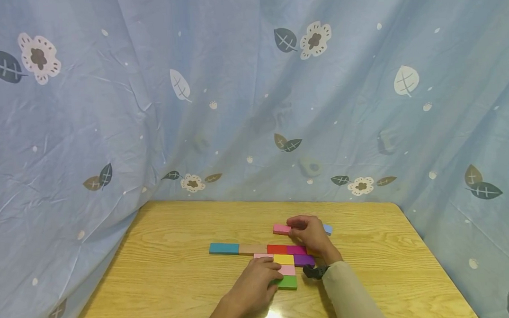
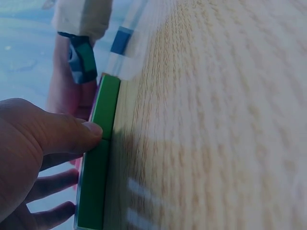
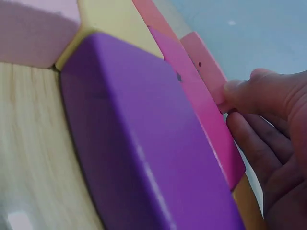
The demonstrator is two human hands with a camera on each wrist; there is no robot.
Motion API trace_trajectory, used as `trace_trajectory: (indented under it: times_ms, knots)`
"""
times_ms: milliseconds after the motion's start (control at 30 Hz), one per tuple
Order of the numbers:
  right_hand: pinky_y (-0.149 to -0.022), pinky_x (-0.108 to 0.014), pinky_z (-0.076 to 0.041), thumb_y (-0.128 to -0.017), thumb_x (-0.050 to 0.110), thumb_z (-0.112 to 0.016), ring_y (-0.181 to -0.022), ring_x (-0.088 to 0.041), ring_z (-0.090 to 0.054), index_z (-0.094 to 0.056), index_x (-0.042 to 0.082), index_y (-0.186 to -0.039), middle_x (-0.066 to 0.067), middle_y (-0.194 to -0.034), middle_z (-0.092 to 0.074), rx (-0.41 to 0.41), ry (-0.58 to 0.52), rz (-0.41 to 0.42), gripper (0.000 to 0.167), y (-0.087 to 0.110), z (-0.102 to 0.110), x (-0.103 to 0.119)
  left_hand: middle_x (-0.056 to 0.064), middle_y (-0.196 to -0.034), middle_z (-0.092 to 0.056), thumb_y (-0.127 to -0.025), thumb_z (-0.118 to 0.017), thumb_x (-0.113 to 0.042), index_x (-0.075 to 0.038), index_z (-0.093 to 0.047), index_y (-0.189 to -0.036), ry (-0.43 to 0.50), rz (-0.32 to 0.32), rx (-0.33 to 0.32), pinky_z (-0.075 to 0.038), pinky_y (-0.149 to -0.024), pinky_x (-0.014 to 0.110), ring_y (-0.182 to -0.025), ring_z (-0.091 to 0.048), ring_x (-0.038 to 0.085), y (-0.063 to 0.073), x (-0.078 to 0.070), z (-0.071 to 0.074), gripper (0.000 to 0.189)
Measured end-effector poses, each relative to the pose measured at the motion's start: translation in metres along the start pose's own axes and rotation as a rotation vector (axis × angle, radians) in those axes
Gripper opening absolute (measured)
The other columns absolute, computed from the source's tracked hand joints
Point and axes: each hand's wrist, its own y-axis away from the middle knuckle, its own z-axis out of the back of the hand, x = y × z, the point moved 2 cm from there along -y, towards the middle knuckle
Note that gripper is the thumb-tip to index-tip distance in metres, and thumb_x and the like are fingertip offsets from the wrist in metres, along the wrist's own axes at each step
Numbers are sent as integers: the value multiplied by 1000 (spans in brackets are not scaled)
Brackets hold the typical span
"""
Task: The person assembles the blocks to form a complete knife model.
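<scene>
My right hand (image 1: 309,231) pinches the right end of a pink block (image 1: 281,229) at the back; its thumb lies on the block (image 3: 206,67) in the right wrist view. A light blue block (image 1: 327,229) pokes out beyond that hand, partly hidden. My left hand (image 1: 253,282) rests over the left part of the front rows, thumb (image 2: 91,132) against two green blocks (image 2: 97,182) laid end to end, other fingers spread over the tops. Around it lie a yellow block (image 1: 283,259), a light pink block (image 1: 288,270) and a purple block (image 1: 304,260).
A longer row behind holds a blue block (image 1: 224,248), a tan block (image 1: 252,249), a red block (image 1: 277,249) and a magenta block (image 1: 296,249). An orange block (image 3: 248,203) follows the magenta one. Patterned curtains (image 1: 252,97) enclose the wooden table (image 1: 170,290).
</scene>
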Motion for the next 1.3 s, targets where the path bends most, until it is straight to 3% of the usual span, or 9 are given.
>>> trace_trajectory:
  times_ms: [300, 467, 767, 1100, 1300]
  knots:
    - [-104, -41, -65, -99, 7, -81, -116, -27, -78, -81, 3, -126, -10, -121, -82, -4, 20, 63, 27, 5, 10, 14, -3, -135, -78, -97, -81, -14, -22, -87, -116, -3, -17, -12, -58, -114, 56, -138, -67, 29, 1, 1, -1, 21]
    - [-96, -29, -66, -97, 5, -82, -110, -28, -80, -81, 0, -123, -15, -120, -82, -19, 13, 109, 26, 17, 24, 18, -3, -135, -78, -96, -83, -14, -22, -87, -116, 14, -3, -6, -57, -115, 58, -139, -66, 28, 1, 1, -1, 22]
    - [-92, -18, -63, -97, 10, -84, -111, -17, -80, -81, 3, -126, -16, -124, -81, -62, -77, 43, 29, 66, 47, 6, -5, -134, -78, -94, -85, -16, -23, -87, -116, -39, 4, -6, -56, -117, 52, -139, -67, 25, 1, 0, -1, 23]
    - [-93, -17, -63, -99, 12, -83, -111, -4, -77, -80, 3, -127, -14, -124, -82, -120, -77, 61, 30, 123, 73, -10, -4, -132, -79, -94, -84, -12, -20, -88, -113, -37, -10, -31, -57, -116, 52, -136, -69, 25, 0, 0, 0, 22]
    - [-91, -17, -64, -97, 8, -83, -109, -2, -78, -80, 1, -126, -17, -122, -82, -128, -59, 90, 29, 139, 77, -10, -4, -132, -79, -94, -83, -10, -20, -88, -114, -19, -3, -23, -57, -115, 52, -137, -68, 25, 1, -1, 1, 23]
